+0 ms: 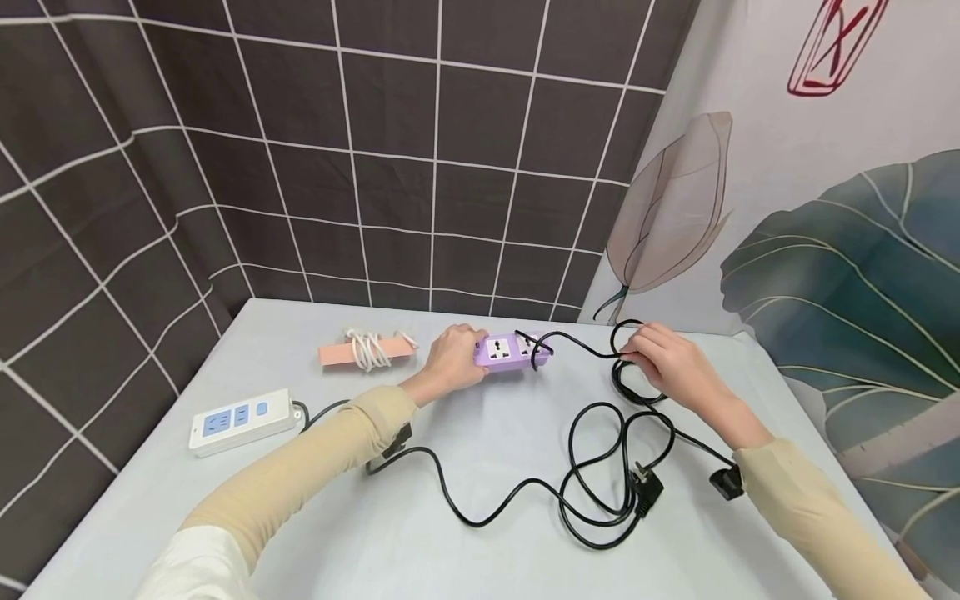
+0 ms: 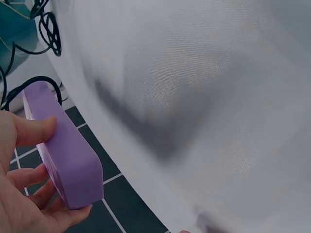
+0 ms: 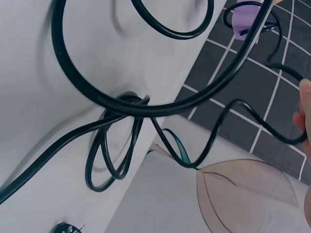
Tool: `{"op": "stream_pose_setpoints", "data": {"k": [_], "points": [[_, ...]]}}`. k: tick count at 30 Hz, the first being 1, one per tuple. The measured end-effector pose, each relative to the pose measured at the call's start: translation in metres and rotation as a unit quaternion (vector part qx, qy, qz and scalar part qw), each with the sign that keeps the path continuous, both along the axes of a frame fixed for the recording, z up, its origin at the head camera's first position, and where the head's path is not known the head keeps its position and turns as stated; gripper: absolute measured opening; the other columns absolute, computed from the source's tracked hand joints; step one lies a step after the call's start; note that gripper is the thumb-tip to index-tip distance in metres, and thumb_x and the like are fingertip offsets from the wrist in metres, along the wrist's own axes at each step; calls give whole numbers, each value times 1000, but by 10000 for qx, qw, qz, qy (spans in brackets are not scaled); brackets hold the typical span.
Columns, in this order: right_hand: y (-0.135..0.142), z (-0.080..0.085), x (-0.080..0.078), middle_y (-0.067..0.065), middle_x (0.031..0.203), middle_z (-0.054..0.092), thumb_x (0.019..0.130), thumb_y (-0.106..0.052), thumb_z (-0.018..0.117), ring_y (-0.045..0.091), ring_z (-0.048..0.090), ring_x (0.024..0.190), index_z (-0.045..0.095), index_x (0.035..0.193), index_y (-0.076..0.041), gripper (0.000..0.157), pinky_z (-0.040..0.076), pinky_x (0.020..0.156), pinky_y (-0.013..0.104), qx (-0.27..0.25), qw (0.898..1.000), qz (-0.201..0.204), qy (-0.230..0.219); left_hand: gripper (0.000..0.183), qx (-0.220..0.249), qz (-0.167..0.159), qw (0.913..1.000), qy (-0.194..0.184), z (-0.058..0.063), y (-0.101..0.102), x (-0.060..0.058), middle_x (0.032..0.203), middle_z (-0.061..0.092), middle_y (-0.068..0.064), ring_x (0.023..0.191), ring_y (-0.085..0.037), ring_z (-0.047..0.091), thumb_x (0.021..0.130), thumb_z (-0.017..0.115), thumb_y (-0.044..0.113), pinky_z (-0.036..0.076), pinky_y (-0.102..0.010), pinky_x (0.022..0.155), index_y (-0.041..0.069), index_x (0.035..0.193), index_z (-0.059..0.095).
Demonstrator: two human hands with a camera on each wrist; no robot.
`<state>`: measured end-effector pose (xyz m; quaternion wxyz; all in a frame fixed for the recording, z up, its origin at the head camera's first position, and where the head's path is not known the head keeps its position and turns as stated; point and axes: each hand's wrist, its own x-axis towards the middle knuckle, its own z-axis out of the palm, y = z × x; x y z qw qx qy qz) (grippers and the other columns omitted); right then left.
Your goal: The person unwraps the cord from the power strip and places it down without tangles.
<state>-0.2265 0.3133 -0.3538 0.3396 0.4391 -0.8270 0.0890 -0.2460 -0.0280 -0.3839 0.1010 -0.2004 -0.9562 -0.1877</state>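
The left hand (image 1: pixel 450 360) grips the near end of a purple power strip (image 1: pixel 513 351), thumb on one long side and fingers curled round the other, as the left wrist view shows with the strip (image 2: pixel 68 160) lifted at that end off the table (image 1: pixel 480 533). The strip's far end, away from this grip, carries its black cord (image 1: pixel 600 467), which runs off toward the right hand (image 1: pixel 671 362). That hand has its fingers curled over the cord near a small loop, just beyond the strip's far end; the cord appears pinched there, though the fingertips themselves are hidden from the head camera. In the right wrist view the cord (image 3: pixel 146 104) sweeps in wide arcs close under the hand. From the right hand's grip the cord falls toward the person into several overlapping loops on the table and ends in one black plug (image 1: pixel 647 485). There are three power strips in all: the purple one, a white one with blue sockets (image 1: pixel 240 421) lying well to the outside of the left forearm, and a pink one (image 1: pixel 365 352) wrapped in its white cord just outside the left hand. The white strip's own black cord passes under the left forearm and tangles into the loops between the two arms.
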Motion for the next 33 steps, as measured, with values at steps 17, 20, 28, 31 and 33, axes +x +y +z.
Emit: {"op": "stream_pose_setpoints", "data": {"k": [17, 20, 28, 31, 33], "points": [[34, -9, -4, 2, 79, 63, 68, 4, 77, 18, 58, 72, 65, 81, -7, 20, 50, 63, 33, 340, 9988, -329, -82, 58, 703, 67, 9968, 372, 3, 3, 0, 121, 65, -15, 112, -30, 59, 73, 79, 20, 49, -43, 92, 6, 126, 62], [43, -9, -7, 4, 78, 64, 66, 7, 77, 20, 59, 72, 65, 80, -7, 23, 51, 61, 37, 280, 9970, -716, -74, 56, 770, -60, 9964, 338, 4, 5, 0, 120, 65, -15, 112, -30, 58, 72, 80, 19, 49, -43, 94, 6, 124, 63], [59, -8, -10, 9, 77, 67, 70, 5, 77, 27, 61, 69, 67, 80, -4, 17, 46, 50, 40, 10, 9878, -1555, 55, 55, 498, -430, 9975, 249, 5, 9, 3, 112, 66, -12, 108, -28, 59, 70, 80, 15, 50, -40, 90, 7, 122, 65], [64, -7, -8, 10, 78, 67, 70, 4, 77, 28, 61, 69, 67, 80, -3, 16, 46, 50, 40, -58, 9841, -1773, -55, 54, 449, -503, 9974, 237, 6, 10, 4, 110, 67, -12, 105, -28, 59, 69, 81, 14, 51, -40, 87, 7, 121, 65], [67, -7, -8, 10, 79, 67, 71, 4, 77, 28, 60, 68, 68, 81, -4, 16, 46, 50, 40, -98, 9816, -1901, -133, 54, 417, -498, 9976, 235, 6, 11, 5, 109, 67, -12, 104, -28, 60, 69, 81, 13, 51, -40, 86, 7, 121, 65]]}}
